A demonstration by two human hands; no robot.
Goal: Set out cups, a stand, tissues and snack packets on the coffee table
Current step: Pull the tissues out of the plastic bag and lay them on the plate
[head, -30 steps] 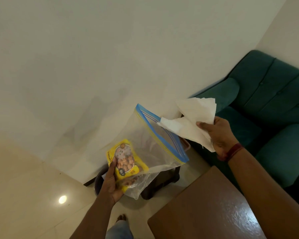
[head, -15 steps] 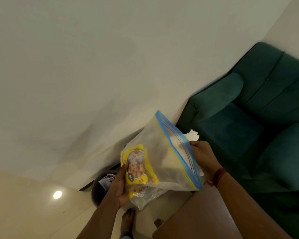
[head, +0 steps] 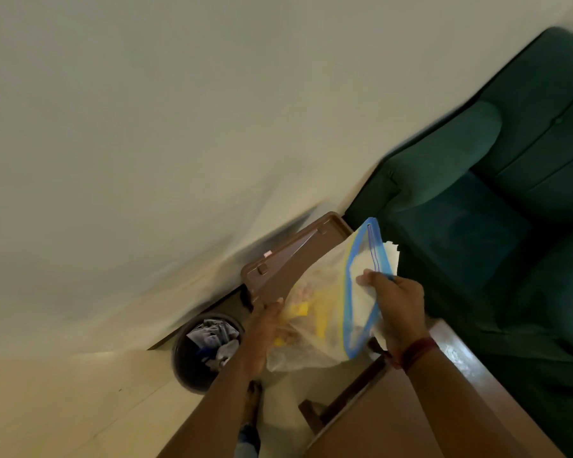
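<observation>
A clear zip bag (head: 328, 312) with a blue seal hangs in front of me above the coffee table's (head: 411, 411) far corner. Yellow snack packets (head: 318, 317) show blurred through its plastic. My left hand (head: 267, 328) grips the bag's lower left side. My right hand (head: 394, 302) pinches the bag's blue rim together with white tissues (head: 366, 266), which poke out behind the rim.
A brown plastic stool or tray-like piece (head: 288, 259) stands behind the bag by the white wall. A dark round bin (head: 205, 352) with rubbish sits on the tiled floor at left. A green sofa (head: 493, 200) fills the right side.
The white tissues went from held in the air to lying against the bag's mouth. Both hands and the bag dropped lower as the view tilted down, showing the bin and brown piece.
</observation>
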